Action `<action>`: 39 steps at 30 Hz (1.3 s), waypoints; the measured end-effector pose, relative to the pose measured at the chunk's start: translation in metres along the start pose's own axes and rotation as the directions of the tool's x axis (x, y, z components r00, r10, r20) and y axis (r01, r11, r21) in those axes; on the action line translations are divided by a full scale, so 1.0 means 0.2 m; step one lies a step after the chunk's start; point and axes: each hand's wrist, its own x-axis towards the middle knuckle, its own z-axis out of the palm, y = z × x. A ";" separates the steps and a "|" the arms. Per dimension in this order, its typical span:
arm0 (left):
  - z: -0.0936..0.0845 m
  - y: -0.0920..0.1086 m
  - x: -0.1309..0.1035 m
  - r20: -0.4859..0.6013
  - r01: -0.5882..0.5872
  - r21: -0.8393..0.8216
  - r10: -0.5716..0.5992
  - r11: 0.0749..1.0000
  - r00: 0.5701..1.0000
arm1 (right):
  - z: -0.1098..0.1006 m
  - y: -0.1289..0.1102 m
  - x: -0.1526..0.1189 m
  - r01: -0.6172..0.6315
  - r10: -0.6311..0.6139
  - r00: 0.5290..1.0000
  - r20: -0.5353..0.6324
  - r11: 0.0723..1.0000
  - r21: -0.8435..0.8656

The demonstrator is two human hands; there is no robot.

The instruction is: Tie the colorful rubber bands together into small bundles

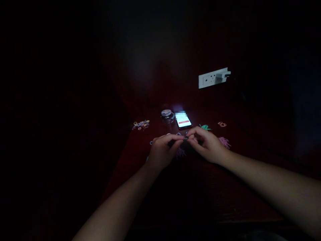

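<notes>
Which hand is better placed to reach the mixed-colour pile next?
Left, I'd judge. The mixed-colour pile lies nearer the left hand; the right hand would have to reach across. Both seem to pinch a small item, so the left may need to let go first.

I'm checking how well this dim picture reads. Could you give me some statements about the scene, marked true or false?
1. The phone has a lit screen. True.
2. The jar stands right of the phone. False: it stands to its left.
3. A plug sits in the wall socket. True.
4. The left hand and right hand are far apart. False: their fingertips nearly meet at a small item.
5. Pink strips lie beyond the right wrist. True.
</notes>
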 end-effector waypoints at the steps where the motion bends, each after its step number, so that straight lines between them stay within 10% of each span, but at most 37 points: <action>1: 0.00 0.00 0.00 0.004 0.005 0.001 -0.005 1.000 1.000 | 0.00 0.00 0.00 0.002 -0.002 1.000 0.004 1.000 -0.007; 39: -0.01 0.02 0.01 0.070 -0.109 0.123 0.101 0.986 0.992 | -0.01 -0.04 0.00 -0.059 0.063 0.991 0.115 0.997 -0.039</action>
